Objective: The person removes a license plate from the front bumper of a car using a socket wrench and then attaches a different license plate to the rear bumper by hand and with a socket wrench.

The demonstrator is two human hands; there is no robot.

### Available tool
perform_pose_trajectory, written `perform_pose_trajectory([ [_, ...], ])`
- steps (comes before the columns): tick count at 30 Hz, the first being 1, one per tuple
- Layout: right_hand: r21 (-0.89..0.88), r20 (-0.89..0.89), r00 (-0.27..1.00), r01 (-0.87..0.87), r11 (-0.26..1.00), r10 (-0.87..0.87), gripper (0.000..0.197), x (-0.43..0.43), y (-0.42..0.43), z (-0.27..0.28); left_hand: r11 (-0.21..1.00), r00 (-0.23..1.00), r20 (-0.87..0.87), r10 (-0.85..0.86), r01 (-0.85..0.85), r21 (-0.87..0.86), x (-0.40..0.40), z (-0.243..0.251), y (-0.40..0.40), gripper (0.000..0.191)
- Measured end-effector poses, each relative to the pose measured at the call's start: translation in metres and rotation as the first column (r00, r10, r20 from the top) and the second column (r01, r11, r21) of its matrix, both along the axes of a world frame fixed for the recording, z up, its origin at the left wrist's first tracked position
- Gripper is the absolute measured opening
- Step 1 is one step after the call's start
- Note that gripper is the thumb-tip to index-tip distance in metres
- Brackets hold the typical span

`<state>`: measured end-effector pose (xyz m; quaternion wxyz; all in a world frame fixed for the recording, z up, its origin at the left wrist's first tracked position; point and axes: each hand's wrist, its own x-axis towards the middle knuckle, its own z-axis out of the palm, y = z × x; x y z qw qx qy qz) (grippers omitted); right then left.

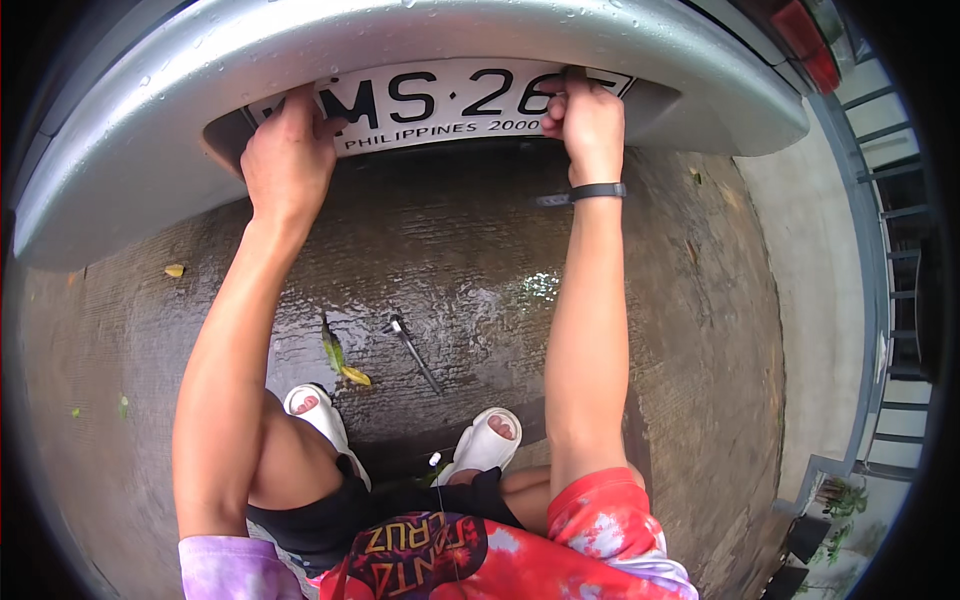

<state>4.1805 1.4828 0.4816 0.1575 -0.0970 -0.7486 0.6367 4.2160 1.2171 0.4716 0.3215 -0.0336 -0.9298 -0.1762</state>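
Observation:
A white licence plate (435, 112) with black characters sits in the recess of a car's silver rear bumper (420, 34), which is dotted with water drops. My left hand (291, 146) is at the plate's left part, fingertips at its upper edge and thumb over its face. At the right part is my right hand (589, 120), with a dark band on the wrist; its index finger reaches the upper edge and the other fingers are curled. Whether either hand grips the plate or only presses on it cannot be told. A ratchet wrench (414, 354) lies on the wet concrete below.
My feet in white slides (484, 446) stand either side of the wrench's lower end. Leaves (341, 360) lie beside the wrench on the wet ground (450, 255). A raised concrete ledge (810, 300) and a metal railing (874, 300) run along the right, with potted plants (840, 499) lower down.

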Motion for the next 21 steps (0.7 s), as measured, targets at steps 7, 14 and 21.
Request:
perform_pose_trajectory([
  [7, 0.649, -0.33, 0.895, 0.446, 0.617, -0.301, 0.037, 0.0, -0.007, -0.005, 1.0, 1.0, -0.005, -0.007, 0.007, 0.015, -0.001, 0.002, 0.004, 0.042],
  [14, -0.611, -0.09, 0.992, -0.126, 0.781, 0.089, 0.029, 0.0, -0.003, -0.013, 0.998, 0.999, -0.01, -0.045, 0.045, 0.042, 0.0, -0.003, 0.009, 0.031],
  [21, -0.431, -0.318, 0.92, -0.356, 0.829, 0.229, 0.008, 0.051, -0.146, -0.056, 0.951, 0.966, -0.07, -0.248, 0.257, 0.174, -0.002, -0.007, -0.005, 0.037],
])
